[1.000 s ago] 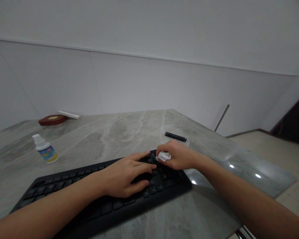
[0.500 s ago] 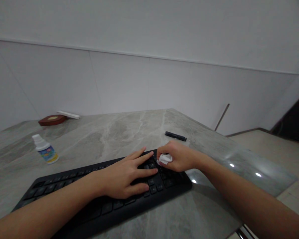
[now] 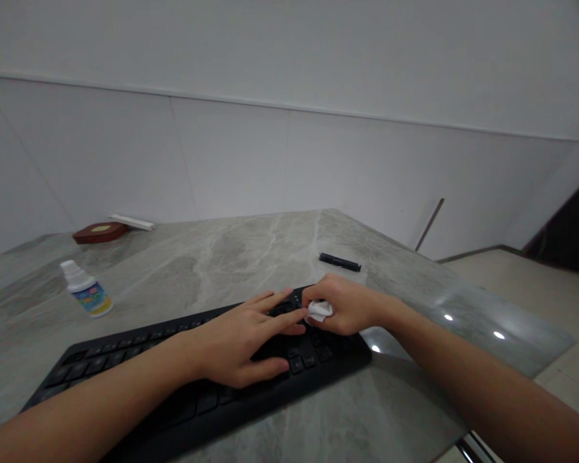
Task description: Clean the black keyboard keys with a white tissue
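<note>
A black computer keyboard (image 3: 318, 373) lies at a slant across the near part of the table, its middle covered by my left arm and hand. My left hand (image 3: 246, 341) rests on the keys with its fingers stretched out, one fingertip close to the white wad in the other hand. Over the keyboard's right end, my right hand (image 3: 340, 305) is closed round a crumpled white tissue (image 3: 320, 311), pressing it to the keys. Part of the tissue is hidden inside the fist.
The marbled grey table (image 3: 251, 251) reaches back to a white wall (image 3: 231, 161). On the left stands a white spray bottle (image 3: 87, 289) with a colourful label. Behind it lie a dark red box (image 3: 100, 233) and a white strip (image 3: 132, 222). A black pen (image 3: 340, 262) lies beyond my right hand.
The fingers of my left hand have shifted slightly and drawn closer together, one now nearer the tissue. My right hand has barely moved and keeps hold of the tissue.
</note>
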`<state>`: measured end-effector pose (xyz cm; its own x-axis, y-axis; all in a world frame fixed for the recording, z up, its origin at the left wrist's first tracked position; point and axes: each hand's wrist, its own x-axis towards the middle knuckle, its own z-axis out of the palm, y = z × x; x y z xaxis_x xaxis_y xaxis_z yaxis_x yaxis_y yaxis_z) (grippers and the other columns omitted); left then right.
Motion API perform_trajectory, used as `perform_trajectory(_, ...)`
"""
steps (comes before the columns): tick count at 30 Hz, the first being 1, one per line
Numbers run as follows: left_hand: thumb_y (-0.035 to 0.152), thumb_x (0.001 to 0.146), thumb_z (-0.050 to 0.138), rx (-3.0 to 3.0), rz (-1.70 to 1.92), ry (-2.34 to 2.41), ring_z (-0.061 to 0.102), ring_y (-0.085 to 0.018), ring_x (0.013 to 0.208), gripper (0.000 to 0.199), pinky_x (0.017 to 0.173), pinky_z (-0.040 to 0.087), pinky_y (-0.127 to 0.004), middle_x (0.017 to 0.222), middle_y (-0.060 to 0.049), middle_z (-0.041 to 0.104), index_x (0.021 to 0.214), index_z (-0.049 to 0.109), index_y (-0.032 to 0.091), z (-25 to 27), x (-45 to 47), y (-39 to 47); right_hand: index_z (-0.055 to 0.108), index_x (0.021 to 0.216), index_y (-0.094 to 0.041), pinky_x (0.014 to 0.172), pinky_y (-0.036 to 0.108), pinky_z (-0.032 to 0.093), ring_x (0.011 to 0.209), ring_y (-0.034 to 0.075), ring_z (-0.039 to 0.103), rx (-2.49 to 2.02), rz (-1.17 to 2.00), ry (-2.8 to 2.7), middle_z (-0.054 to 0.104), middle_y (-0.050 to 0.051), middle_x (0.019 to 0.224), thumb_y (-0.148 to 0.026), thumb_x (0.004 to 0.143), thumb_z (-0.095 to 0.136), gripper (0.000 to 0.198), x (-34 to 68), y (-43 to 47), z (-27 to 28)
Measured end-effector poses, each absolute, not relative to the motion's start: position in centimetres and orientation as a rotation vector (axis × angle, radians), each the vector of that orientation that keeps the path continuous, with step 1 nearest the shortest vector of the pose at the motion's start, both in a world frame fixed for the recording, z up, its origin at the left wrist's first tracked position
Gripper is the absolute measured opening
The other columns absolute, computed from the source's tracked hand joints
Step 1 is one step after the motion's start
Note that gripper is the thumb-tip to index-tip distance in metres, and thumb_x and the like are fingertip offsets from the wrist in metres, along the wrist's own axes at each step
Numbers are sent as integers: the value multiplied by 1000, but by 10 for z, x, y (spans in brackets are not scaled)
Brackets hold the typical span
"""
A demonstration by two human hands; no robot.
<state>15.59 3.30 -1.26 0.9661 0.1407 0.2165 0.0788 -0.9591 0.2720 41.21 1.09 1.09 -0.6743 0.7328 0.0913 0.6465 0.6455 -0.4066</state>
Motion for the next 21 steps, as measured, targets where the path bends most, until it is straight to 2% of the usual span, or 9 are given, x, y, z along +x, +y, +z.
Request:
perform_trajectory(3,29,94,60,2864,362,171,15,-34,152,82,119,25,-60,140,-7,61,159,10,24,-13,157,33,67,81,-15,56,21,35,54,9,49,-1112,500,-2614,62,-2,64,-11,75,60,10,413,11,12)
perform_trajectory(6,22,94,55,2885,585,110,36,-33,143,73,113,39,-53,120,-8,70,157,18,23,-13,158,31,68,83,-15,56,22,36,55,10,50,-1114,473,-2622,63,-1,64,-14,77,60,10,413,11,12)
perform_trajectory(9,22,94,54,2985,763,141,52,-32,121,63,102,47,-51,111,-11,67,153,31,22,-11,162,24,70,88,-16,59,24,38,59,13,56,-1195,366,-2634,68,2,69,-17,77,61,15,408,11,10)
perform_trajectory(12,34,91,62,3107,798,244,49,-36,118,60,100,45,-56,128,-15,52,148,43,28,-9,171,14,71,95,-16,63,28,42,69,20,63,-1333,163,-2638,73,8,80,-21,74,65,23,397,11,3)
perform_trajectory(16,47,88,67,3189,833,298,35,-44,132,68,107,34,-65,150,-17,28,149,42,31,-9,183,5,71,100,-12,64,33,45,74,27,67,-1401,-42,-2677,75,16,91,-30,79,63,29,385,9,-4)
perform_trajectory(19,48,87,67,3235,834,353,30,-45,135,70,108,32,-66,152,-19,22,149,41,28,-11,184,6,68,111,-12,66,33,47,81,28,69,-1369,-16,-2671,75,16,101,-23,75,61,38,381,4,-2)
perform_trajectory(21,48,88,65,3252,850,396,30,-45,136,69,108,32,-66,152,-20,22,149,40,26,-12,182,8,69,109,-14,64,32,45,78,26,69,-1416,42,-2643,76,13,98,-18,74,58,37,380,1,1)
